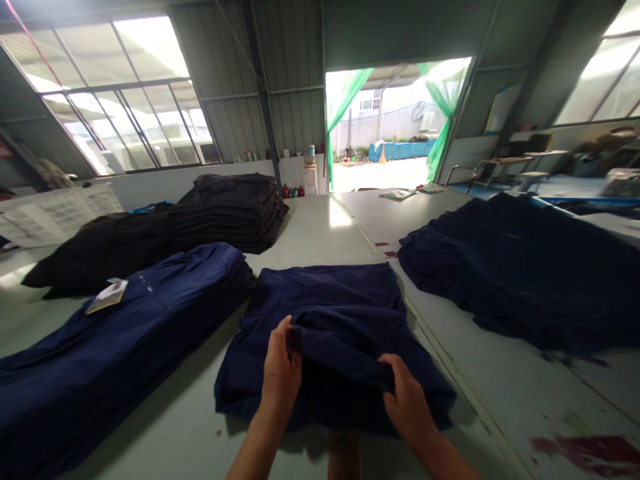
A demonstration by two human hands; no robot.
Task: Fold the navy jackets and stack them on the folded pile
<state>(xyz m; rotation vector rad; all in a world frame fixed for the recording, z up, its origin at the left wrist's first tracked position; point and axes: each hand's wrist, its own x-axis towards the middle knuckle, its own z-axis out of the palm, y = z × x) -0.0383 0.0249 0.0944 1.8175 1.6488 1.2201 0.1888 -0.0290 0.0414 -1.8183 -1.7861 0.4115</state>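
A dark navy garment lies spread on the table in front of me, its near part lifted in a loose fold. My left hand is closed on the left end of that fold, thumb pointing up. At the fold's right end, my right hand pinches the cloth between thumb and fingers. Between my hands the lifted edge sags, and the cloth beneath it is in deep shadow. The kind of garment cannot be made out.
Folded blue garments are stacked on the left, with a paper tag on top. Behind them sits a pile of black garments. A heap of dark navy cloth covers the right side. A seam runs along the pale table.
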